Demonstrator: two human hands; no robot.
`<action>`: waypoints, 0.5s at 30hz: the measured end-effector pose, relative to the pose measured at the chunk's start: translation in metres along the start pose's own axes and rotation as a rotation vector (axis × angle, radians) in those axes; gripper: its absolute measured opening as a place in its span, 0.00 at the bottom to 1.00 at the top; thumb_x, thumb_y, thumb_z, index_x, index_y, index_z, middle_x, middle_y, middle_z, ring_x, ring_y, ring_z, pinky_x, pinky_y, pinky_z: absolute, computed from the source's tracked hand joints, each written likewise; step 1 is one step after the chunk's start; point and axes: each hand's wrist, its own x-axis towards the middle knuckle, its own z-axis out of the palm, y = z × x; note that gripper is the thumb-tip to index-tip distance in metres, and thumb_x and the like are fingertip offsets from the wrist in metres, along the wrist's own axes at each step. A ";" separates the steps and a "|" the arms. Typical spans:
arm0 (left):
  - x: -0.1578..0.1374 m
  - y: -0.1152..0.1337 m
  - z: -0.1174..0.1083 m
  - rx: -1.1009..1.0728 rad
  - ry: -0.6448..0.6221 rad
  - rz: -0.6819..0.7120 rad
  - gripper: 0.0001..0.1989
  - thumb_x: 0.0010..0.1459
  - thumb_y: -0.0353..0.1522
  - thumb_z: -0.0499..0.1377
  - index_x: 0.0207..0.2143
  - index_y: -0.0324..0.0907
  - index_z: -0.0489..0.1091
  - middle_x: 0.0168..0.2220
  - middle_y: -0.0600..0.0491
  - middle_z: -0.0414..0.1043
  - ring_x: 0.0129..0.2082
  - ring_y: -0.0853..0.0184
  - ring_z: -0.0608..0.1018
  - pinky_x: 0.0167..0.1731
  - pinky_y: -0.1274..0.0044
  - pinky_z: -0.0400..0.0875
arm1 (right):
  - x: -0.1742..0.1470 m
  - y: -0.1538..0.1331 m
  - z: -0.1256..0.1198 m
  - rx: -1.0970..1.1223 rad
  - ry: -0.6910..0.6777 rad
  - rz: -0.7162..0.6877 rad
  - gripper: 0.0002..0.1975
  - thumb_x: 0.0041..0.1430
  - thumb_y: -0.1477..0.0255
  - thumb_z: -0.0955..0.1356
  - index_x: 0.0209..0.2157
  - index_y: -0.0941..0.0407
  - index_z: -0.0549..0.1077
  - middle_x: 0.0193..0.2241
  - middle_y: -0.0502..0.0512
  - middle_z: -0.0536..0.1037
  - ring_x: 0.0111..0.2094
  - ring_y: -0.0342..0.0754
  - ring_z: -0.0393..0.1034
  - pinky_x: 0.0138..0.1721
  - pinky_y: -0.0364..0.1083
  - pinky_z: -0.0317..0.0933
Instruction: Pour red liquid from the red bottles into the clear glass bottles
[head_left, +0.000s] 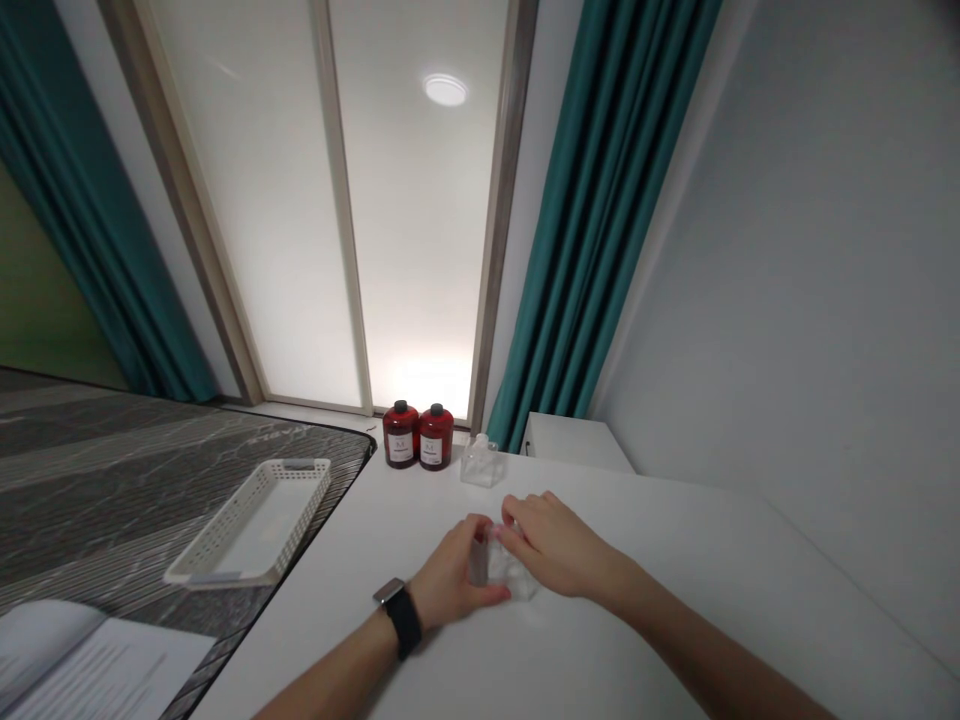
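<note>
On the white table (570,640), a clear plastic bottle (504,568) stands between my hands. My left hand (450,575), with a black watch on its wrist, wraps round the bottle's left side. From the right, my right hand (559,540) reaches over the top of the bottle, its fingers curled at the neck. Those fingers cover the neck, so any cap there is hidden. Just behind stands a second clear bottle (481,466). Two dark red bottles with black caps, the left one (400,436) and the right one (436,438), are side by side further left.
A white perforated basket (306,515) lies on the grey patterned bedding (150,470) to the left. An open book (112,675) is at the lower left. Behind the table are a white cabinet (577,440), a teal curtain (592,220) and frosted sliding doors (420,220).
</note>
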 end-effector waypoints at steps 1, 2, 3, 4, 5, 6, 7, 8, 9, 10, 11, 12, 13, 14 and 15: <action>0.000 -0.001 0.000 0.007 -0.004 0.002 0.31 0.43 0.29 0.71 0.49 0.41 0.62 0.47 0.47 0.69 0.47 0.56 0.71 0.49 0.67 0.66 | 0.001 -0.002 0.000 -0.030 -0.007 -0.014 0.10 0.69 0.69 0.60 0.37 0.57 0.70 0.34 0.58 0.77 0.37 0.54 0.70 0.41 0.51 0.56; 0.000 -0.001 0.000 0.018 -0.005 0.008 0.31 0.43 0.30 0.71 0.48 0.41 0.62 0.47 0.47 0.69 0.46 0.56 0.71 0.49 0.67 0.66 | 0.002 -0.002 0.000 -0.049 -0.014 -0.034 0.07 0.66 0.71 0.61 0.37 0.57 0.70 0.35 0.58 0.76 0.38 0.54 0.69 0.42 0.51 0.56; 0.000 -0.001 0.000 0.027 -0.005 0.017 0.31 0.43 0.30 0.72 0.48 0.41 0.62 0.46 0.47 0.69 0.46 0.56 0.71 0.49 0.68 0.66 | 0.002 -0.003 -0.001 -0.051 -0.020 -0.059 0.04 0.63 0.74 0.63 0.37 0.57 0.70 0.36 0.58 0.76 0.40 0.55 0.68 0.44 0.51 0.56; 0.000 -0.001 0.000 0.029 -0.007 0.029 0.30 0.44 0.30 0.71 0.47 0.41 0.62 0.46 0.48 0.69 0.46 0.57 0.71 0.48 0.68 0.66 | 0.001 -0.002 -0.002 -0.036 -0.030 -0.089 0.04 0.60 0.77 0.64 0.36 0.57 0.69 0.36 0.58 0.75 0.41 0.54 0.68 0.45 0.51 0.56; 0.000 -0.001 -0.001 0.027 -0.011 0.042 0.28 0.44 0.30 0.71 0.46 0.41 0.62 0.46 0.49 0.69 0.45 0.58 0.71 0.48 0.69 0.66 | 0.001 -0.001 -0.003 -0.005 -0.040 -0.120 0.07 0.56 0.80 0.64 0.35 0.56 0.69 0.37 0.57 0.74 0.42 0.53 0.67 0.47 0.50 0.56; 0.000 -0.001 -0.001 0.026 -0.015 0.051 0.27 0.44 0.30 0.71 0.45 0.42 0.63 0.45 0.50 0.69 0.45 0.58 0.71 0.47 0.70 0.66 | -0.001 0.000 -0.004 0.037 -0.047 -0.149 0.10 0.52 0.82 0.64 0.35 0.56 0.69 0.37 0.56 0.73 0.43 0.52 0.67 0.48 0.50 0.56; 0.000 -0.001 -0.001 0.026 -0.019 0.055 0.26 0.45 0.30 0.71 0.44 0.42 0.63 0.45 0.50 0.69 0.44 0.59 0.71 0.46 0.71 0.66 | -0.002 0.002 -0.005 0.079 -0.047 -0.167 0.12 0.50 0.83 0.65 0.36 0.55 0.68 0.39 0.55 0.72 0.44 0.52 0.66 0.49 0.49 0.56; 0.000 0.000 -0.001 0.028 -0.019 0.051 0.26 0.45 0.30 0.71 0.44 0.42 0.62 0.44 0.51 0.69 0.44 0.59 0.71 0.46 0.71 0.66 | -0.002 0.003 -0.006 0.106 -0.035 -0.162 0.14 0.49 0.83 0.65 0.38 0.55 0.68 0.40 0.55 0.72 0.45 0.52 0.66 0.50 0.49 0.56; 0.000 0.000 -0.001 0.032 -0.015 0.041 0.27 0.44 0.30 0.71 0.44 0.42 0.62 0.44 0.51 0.69 0.44 0.59 0.71 0.46 0.71 0.66 | -0.003 0.003 -0.006 0.108 -0.014 -0.135 0.14 0.50 0.81 0.66 0.40 0.55 0.68 0.42 0.56 0.72 0.47 0.53 0.65 0.50 0.49 0.56; 0.000 0.001 -0.001 0.037 -0.010 0.029 0.28 0.44 0.30 0.71 0.45 0.42 0.62 0.44 0.51 0.69 0.44 0.59 0.71 0.46 0.70 0.67 | -0.002 0.004 -0.005 0.083 0.008 -0.094 0.14 0.53 0.78 0.67 0.43 0.55 0.68 0.43 0.58 0.72 0.47 0.54 0.65 0.50 0.51 0.56; 0.000 0.001 -0.001 0.039 -0.007 0.019 0.29 0.43 0.29 0.71 0.45 0.42 0.62 0.44 0.50 0.69 0.44 0.59 0.71 0.46 0.70 0.67 | -0.002 0.004 -0.005 0.037 0.024 -0.042 0.13 0.56 0.73 0.68 0.45 0.56 0.68 0.44 0.60 0.73 0.47 0.57 0.66 0.49 0.52 0.56; 0.000 0.002 -0.001 0.039 -0.006 0.013 0.29 0.43 0.29 0.71 0.46 0.42 0.62 0.45 0.50 0.69 0.44 0.59 0.71 0.47 0.69 0.66 | -0.001 0.003 -0.003 -0.020 0.027 0.007 0.13 0.60 0.69 0.67 0.46 0.57 0.68 0.43 0.61 0.74 0.46 0.58 0.67 0.48 0.53 0.56; 0.000 0.002 -0.001 0.037 -0.006 0.008 0.29 0.43 0.29 0.71 0.46 0.42 0.62 0.45 0.49 0.69 0.45 0.58 0.71 0.48 0.69 0.66 | 0.000 0.003 -0.002 -0.074 0.018 0.043 0.14 0.62 0.65 0.67 0.46 0.58 0.69 0.42 0.62 0.76 0.45 0.59 0.68 0.47 0.54 0.56; 0.000 0.002 -0.001 0.036 -0.008 0.003 0.30 0.43 0.29 0.71 0.47 0.42 0.62 0.46 0.49 0.69 0.45 0.58 0.71 0.48 0.68 0.66 | 0.001 0.002 0.000 -0.114 0.000 0.062 0.14 0.64 0.63 0.65 0.46 0.58 0.69 0.39 0.62 0.77 0.43 0.59 0.70 0.46 0.54 0.55; 0.000 0.001 -0.001 0.036 -0.010 -0.001 0.30 0.43 0.29 0.71 0.47 0.42 0.62 0.46 0.48 0.69 0.46 0.58 0.71 0.48 0.68 0.66 | 0.002 0.001 0.001 -0.133 -0.020 0.065 0.13 0.66 0.63 0.64 0.45 0.58 0.69 0.37 0.61 0.78 0.41 0.59 0.71 0.45 0.54 0.55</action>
